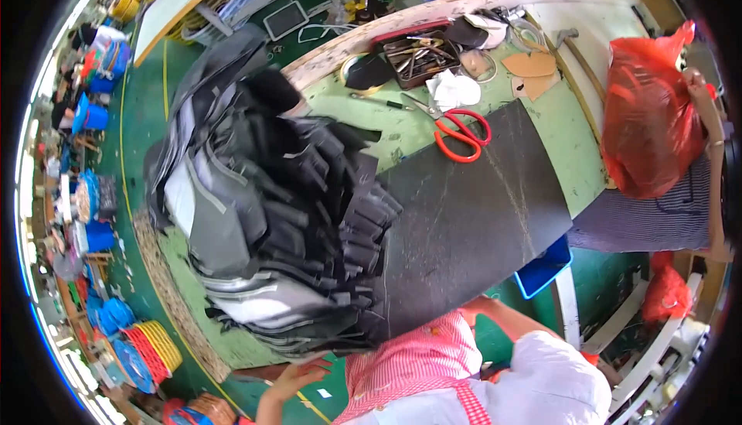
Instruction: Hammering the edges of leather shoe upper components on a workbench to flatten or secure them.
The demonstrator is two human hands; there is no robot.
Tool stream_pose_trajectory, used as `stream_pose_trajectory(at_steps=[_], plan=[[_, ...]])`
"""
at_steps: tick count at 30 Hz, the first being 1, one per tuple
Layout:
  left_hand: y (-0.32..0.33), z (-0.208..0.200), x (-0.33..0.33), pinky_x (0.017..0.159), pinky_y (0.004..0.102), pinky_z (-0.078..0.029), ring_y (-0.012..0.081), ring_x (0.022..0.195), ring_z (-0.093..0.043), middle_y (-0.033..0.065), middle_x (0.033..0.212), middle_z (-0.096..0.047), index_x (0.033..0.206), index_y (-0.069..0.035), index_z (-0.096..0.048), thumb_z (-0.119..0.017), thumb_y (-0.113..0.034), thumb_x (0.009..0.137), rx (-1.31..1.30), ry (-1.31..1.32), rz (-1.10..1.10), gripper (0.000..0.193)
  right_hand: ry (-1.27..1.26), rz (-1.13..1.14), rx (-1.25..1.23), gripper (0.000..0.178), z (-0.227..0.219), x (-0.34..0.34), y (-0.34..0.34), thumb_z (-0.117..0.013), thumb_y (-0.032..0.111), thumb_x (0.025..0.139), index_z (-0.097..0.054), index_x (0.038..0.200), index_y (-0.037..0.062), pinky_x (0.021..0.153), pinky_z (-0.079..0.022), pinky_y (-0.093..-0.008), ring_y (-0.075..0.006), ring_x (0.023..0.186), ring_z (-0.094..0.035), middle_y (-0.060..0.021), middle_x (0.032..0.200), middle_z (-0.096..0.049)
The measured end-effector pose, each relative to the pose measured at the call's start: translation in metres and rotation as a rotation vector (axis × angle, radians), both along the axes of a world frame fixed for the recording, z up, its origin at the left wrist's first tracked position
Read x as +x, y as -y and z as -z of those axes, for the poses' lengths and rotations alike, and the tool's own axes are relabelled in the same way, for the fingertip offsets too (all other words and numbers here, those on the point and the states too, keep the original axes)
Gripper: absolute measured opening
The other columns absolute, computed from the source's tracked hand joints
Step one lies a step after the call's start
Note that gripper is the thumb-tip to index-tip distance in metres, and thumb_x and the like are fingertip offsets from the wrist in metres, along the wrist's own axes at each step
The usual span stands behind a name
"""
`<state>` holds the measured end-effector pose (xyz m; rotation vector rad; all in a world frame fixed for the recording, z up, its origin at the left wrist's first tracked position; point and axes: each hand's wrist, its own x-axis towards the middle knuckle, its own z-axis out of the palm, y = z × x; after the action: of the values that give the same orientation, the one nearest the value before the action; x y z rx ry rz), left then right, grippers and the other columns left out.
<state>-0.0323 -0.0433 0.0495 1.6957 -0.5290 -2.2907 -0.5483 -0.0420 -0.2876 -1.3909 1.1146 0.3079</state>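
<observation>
My left hand (301, 374) is beside the table's near edge, just below a large heap of cut black and grey pieces (263, 201), its fingers stretched out with nothing seen in them. Close to my red-checked apron, my right hand (478, 306) is at the near edge of a dark cutting mat (479, 216); its fingers are mostly hidden. Red-handled scissors (464, 137) rest at the mat's far edge, away from both hands. Pieces from the heap overlap the mat's left side.
Beyond the scissors stand a tool tray (421, 60), crumpled white paper (452, 90), tape rolls and tan pattern pieces (531, 65). At right, another person's hand (698, 88) is at a full red plastic bag (649, 116). A blue bin (545, 266) sits below the mat's right edge.
</observation>
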Motion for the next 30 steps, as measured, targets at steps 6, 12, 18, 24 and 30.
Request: stream_pose_trajectory(at_steps=[6,12,18,24,30], plan=[[0.002,0.01,0.059,0.102,0.041,-0.052,0.0229,0.124,-0.061,0.01,0.136,-0.063,0.14,-0.001,-0.056,-0.06,-0.028,0.1,-0.049,0.1,-0.104,0.049,0.094,0.001,0.202,0.022,-0.329,0.007,0.236,-0.056,0.021,0.097,-0.07,0.104,0.0055,0.064,-0.058,-0.0372,-0.0211,0.078,-0.073,-0.0101,0.088,-0.075],[0.01,0.037,0.056,0.104,0.0633,-0.046,0.0477,0.128,-0.055,0.0202,0.142,-0.059,0.147,-0.001,-0.048,-0.031,-0.074,0.098,-0.144,-0.089,-0.315,0.089,-0.326,0.066,-1.367,0.031,-0.291,0.051,0.376,-0.065,0.023,0.091,-0.057,0.118,0.0099,0.083,-0.054,-0.0465,-0.0357,0.097,-0.067,-0.0139,0.105,-0.067],[0.003,0.037,0.037,0.103,0.0574,-0.048,0.0313,0.13,-0.056,0.0091,0.145,-0.057,0.149,-0.012,-0.049,-0.036,-0.072,0.1,-0.145,0.174,-0.43,0.079,-0.198,-0.065,-1.128,0.046,-0.295,0.024,0.391,-0.072,0.021,0.073,-0.058,0.116,0.0078,0.085,-0.056,-0.0456,-0.036,0.101,-0.069,-0.0159,0.11,-0.069],[0.004,0.023,0.004,0.107,0.0457,-0.044,0.0259,0.131,-0.056,0.0053,0.144,-0.06,0.15,-0.011,-0.047,-0.044,-0.068,0.099,-0.254,0.167,-0.797,0.077,-0.143,0.236,-1.213,0.05,-0.294,-0.097,0.428,-0.07,0.008,0.074,-0.063,0.123,0.01,0.079,-0.055,-0.0423,-0.0318,0.092,-0.069,-0.012,0.109,-0.068],[-0.072,0.054,-0.052,0.111,0.0546,-0.042,0.0359,0.129,-0.058,0.0165,0.138,-0.063,0.137,-0.007,-0.058,-0.047,-0.056,0.101,-0.225,-0.093,-1.128,0.062,0.095,0.353,-1.249,0.039,-0.262,-0.162,0.441,-0.065,-0.01,0.081,-0.065,0.117,0.0059,0.065,-0.05,-0.0311,-0.0186,0.074,-0.063,-0.0064,0.095,-0.061]])
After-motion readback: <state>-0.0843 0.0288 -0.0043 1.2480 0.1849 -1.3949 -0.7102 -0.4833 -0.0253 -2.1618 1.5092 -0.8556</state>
